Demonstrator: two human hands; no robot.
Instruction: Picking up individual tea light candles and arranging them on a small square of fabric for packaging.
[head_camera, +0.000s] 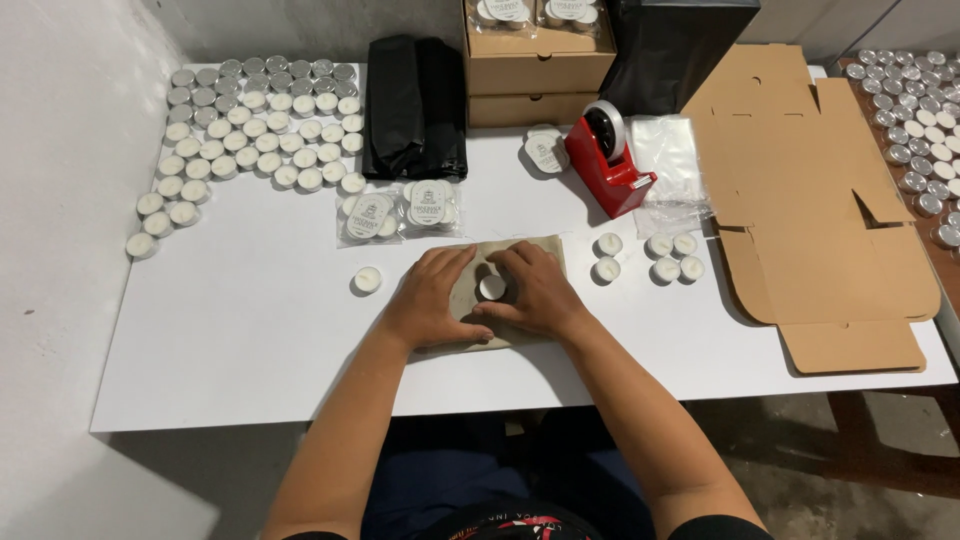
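Both hands rest on a beige cloth (520, 335) spread at the near middle of the white table (230, 340). The left hand (432, 297) lies palm down on the cloth, its fingers stretched toward a small tealight (491, 287) in a metal cup that sits on the cloth between the two hands. The right hand (537, 290) curls around the tealight's right side, fingers bent and touching it (whether they actually grip it, I cannot tell). A lone tealight (367, 280) stands just left of the cloth, and a cluster of five tealights (652, 258) lies to the right. Farther back are two clear packs of tealights (398, 210), a red tape dispenser (608, 160), and a flat cardboard box blank (820, 200).
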